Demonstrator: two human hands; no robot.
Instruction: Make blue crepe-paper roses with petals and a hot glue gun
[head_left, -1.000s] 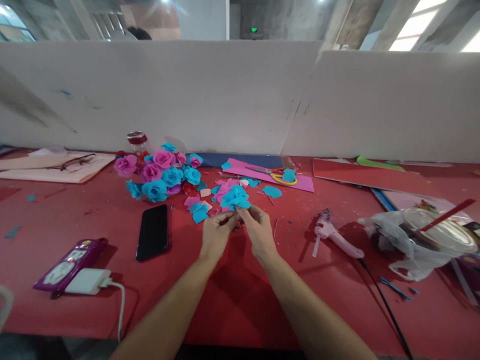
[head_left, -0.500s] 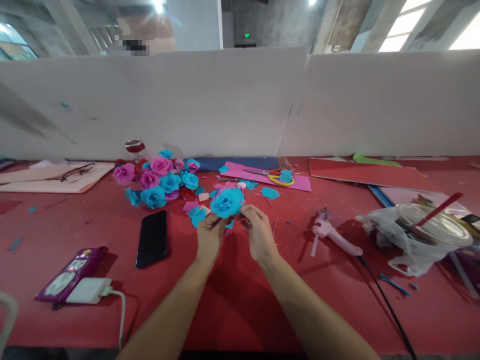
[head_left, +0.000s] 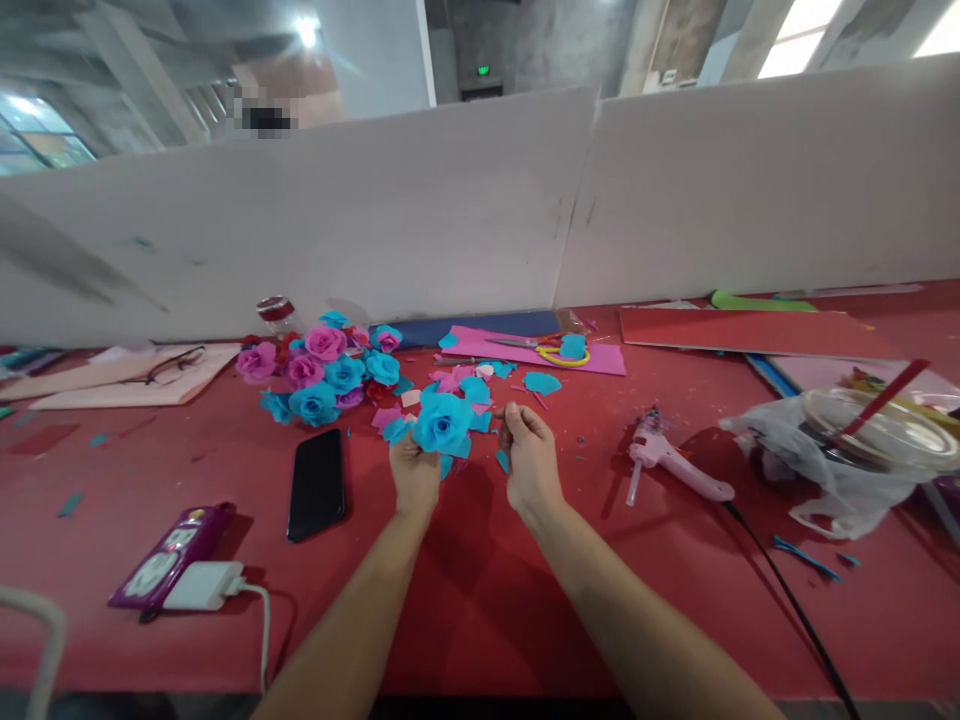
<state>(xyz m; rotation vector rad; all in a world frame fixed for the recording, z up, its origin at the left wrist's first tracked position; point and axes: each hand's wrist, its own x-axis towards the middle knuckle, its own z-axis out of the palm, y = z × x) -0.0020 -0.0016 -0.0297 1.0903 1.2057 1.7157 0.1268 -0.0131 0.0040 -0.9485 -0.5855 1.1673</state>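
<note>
Red table (head_left: 457, 630), pale partition (head_left: 337, 230) behind. Left hand (head_left: 415, 478) pinches blue flower (head_left: 442, 426) from its lower left; petals face camera, stem axis hidden. Right hand (head_left: 529, 455) just right, apart from it, fingers curled; cannot tell whether gripping anything. Glue gun (head_left: 681, 470) farther right.

I see one left hand (head_left: 415, 478), one right hand (head_left: 534, 462) and one held blue flower (head_left: 444, 426). Around them: one pair of scissors (head_left: 540, 345) at one o'clock, one glue gun (head_left: 681, 464) at three, one phone (head_left: 317, 486) near nine.
</note>
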